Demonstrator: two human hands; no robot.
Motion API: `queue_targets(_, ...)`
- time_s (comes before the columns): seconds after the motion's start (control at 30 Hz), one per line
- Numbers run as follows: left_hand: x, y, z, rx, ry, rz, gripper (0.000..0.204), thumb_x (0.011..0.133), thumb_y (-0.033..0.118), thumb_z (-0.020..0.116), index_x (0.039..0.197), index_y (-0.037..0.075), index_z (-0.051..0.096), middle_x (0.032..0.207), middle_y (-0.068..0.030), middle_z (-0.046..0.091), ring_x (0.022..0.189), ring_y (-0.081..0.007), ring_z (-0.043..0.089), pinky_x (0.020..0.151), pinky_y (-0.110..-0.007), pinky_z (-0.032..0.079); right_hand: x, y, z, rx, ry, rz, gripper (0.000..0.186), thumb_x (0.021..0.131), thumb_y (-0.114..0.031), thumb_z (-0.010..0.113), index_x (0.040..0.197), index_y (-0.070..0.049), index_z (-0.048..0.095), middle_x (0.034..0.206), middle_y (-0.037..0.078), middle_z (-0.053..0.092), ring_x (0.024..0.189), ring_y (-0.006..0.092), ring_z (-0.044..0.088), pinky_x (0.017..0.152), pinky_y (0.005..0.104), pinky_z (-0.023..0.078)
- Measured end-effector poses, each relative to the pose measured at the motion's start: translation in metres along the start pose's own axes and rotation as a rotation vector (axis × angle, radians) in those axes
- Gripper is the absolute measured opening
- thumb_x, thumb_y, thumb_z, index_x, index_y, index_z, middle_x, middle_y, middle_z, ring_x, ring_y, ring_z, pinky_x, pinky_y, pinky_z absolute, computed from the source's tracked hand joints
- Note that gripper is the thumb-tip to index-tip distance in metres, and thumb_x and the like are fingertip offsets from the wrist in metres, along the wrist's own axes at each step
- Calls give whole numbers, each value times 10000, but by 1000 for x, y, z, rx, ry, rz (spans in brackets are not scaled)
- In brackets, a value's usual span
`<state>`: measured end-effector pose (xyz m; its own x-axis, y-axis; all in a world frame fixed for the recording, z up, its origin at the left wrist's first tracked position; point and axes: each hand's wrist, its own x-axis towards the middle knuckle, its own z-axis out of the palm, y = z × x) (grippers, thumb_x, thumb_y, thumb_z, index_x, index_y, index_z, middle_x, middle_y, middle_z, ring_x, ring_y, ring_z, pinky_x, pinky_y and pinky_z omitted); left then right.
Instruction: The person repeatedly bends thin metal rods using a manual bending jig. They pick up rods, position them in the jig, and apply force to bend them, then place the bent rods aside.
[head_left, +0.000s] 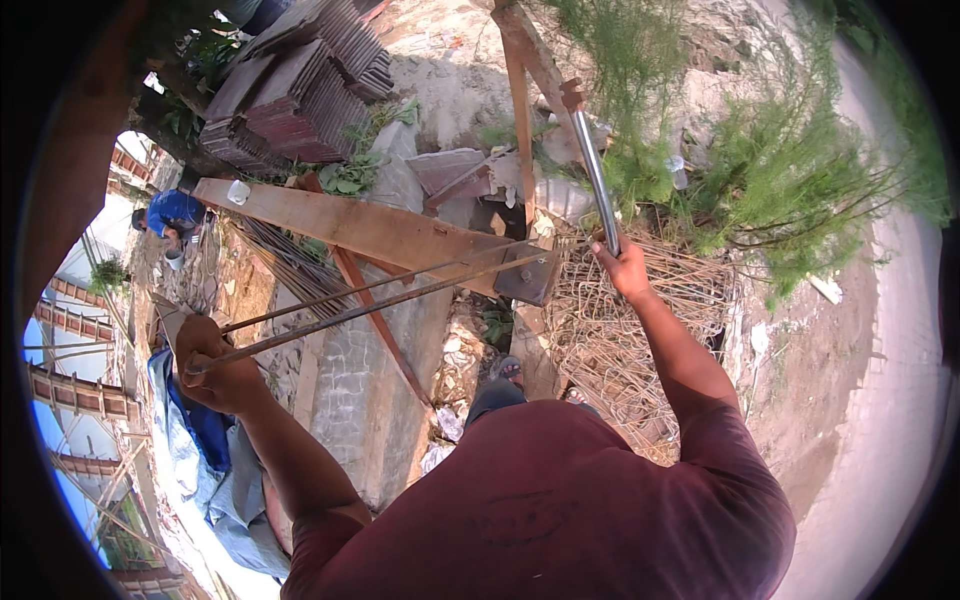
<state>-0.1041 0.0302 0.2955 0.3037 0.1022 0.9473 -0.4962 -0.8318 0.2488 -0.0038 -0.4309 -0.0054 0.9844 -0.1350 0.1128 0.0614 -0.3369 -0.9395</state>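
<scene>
My left hand (pixel 214 372) is closed around a long thin steel rod (pixel 350 313). The rod slants up to the right, to a dark metal plate (pixel 526 280) on the end of a wooden plank (pixel 400 228). Beside it runs a second, similar rod, and their far ends come close together over the plate. My right hand (pixel 622 270) grips the lower end of a rebar bending bar (pixel 596 170), a shiny metal pipe with a rusty notched head. That head points up and away, apart from the rods.
Bent steel bars (pixel 630 340) lie heaped beneath my right arm. Stacked corrugated roof tiles (pixel 300 105) stand at the far left. A person in blue (pixel 175 212) crouches near a bucket (pixel 175 259). Feathery green branches (pixel 780 170) reach in from the right. A blue tarp (pixel 215 470) lies at lower left.
</scene>
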Motion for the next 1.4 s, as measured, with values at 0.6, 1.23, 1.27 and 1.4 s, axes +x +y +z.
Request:
queue_targets(0.6,-115,-291,151,143,-834,-936,234,876,244,592,907,13,610,715,-75,598,601,-155,552,566,-309,434,-64,-93,-22,-403,-21,203,224,797,-163,703,720,-33,537,575,-6,457,550,83,388,495,287,341)
queue_targets(1.23,-212,-325,170,127,-634,-915,331,833,292,617,948,-12,556,732,-145,582,703,-314,588,647,-407,469,-81,-61,2,-399,13,352,209,776,-178,704,827,-24,573,619,-24,485,584,79,422,519,263,366)
queue_targets(1.27,-204,-304,167,-126,-641,-1198,299,859,311,595,876,14,560,688,-105,571,649,-259,567,608,-371,461,-82,-60,3,-352,21,368,202,776,-171,704,816,-27,567,621,-31,482,583,75,418,516,258,361)
queue_targets(1.4,-201,-299,161,-712,-348,-2016,290,928,325,531,747,97,531,583,-9,487,463,-131,435,421,-266,353,-75,-74,3,-492,-6,331,214,763,-188,703,778,-21,571,586,2,500,548,94,426,500,284,368)
